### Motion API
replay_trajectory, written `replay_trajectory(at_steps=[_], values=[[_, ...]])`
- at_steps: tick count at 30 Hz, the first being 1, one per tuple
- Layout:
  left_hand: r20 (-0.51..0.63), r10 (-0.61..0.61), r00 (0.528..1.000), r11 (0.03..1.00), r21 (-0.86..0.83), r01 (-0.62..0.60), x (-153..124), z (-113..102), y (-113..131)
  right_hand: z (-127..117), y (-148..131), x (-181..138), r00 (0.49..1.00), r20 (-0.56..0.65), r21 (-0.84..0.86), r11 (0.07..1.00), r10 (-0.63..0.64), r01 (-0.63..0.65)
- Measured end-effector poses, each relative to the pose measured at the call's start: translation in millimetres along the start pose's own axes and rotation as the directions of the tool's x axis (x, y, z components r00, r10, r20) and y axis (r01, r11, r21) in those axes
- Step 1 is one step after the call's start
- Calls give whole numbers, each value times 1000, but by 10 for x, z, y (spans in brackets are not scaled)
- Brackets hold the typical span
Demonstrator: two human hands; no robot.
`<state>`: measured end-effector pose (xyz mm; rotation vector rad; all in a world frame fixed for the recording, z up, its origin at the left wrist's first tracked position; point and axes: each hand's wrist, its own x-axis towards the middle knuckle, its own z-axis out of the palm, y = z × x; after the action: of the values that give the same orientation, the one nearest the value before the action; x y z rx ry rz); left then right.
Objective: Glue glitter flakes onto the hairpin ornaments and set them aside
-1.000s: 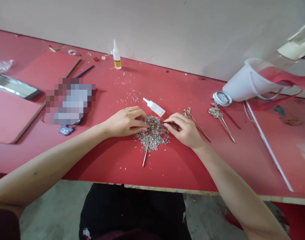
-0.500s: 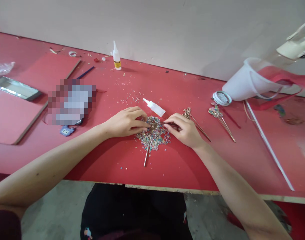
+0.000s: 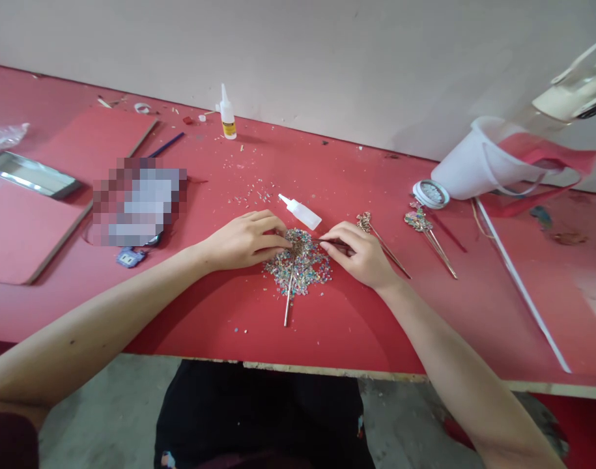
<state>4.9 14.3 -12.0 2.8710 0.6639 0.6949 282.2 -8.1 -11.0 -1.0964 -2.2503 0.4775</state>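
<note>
Hairpin [image 3: 289, 290] is held on the chips [image 3: 305, 279], its head apparently pinched by the thumb and fingers of the left hand [image 3: 246, 241]. Its tip has just been swung slightly rightward, so the head's angle is probably being adjusted. The long axis is set nearly square to the table [image 3: 346, 345] edge, tip pointed nearward, slightly left. By the right hand [image 3: 359, 255], a dark tool [image 3: 341, 245] is pinched.

Red table [image 3: 214, 322], heaped chips [image 3: 302, 281], two bottles [image 3: 303, 213], ornate hairpins [image 3: 417, 220]
</note>
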Motion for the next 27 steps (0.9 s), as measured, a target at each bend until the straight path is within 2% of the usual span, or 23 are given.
replay_trajectory(at_steps=[6,16,27], values=[[-2,9,1000,1000,-5,-9,-2,-4,-8,-9,13,9,999,-31,12,1000,14,-14],[4,-7,1000,1000,-10,7,7,-10,10,-10,-11,2,1000,-16,17,1000,15,-15],[-65,-43,997,999,-3,43,10,9,-13,-4,-21,-13,999,29,-6,1000,-17,18]])
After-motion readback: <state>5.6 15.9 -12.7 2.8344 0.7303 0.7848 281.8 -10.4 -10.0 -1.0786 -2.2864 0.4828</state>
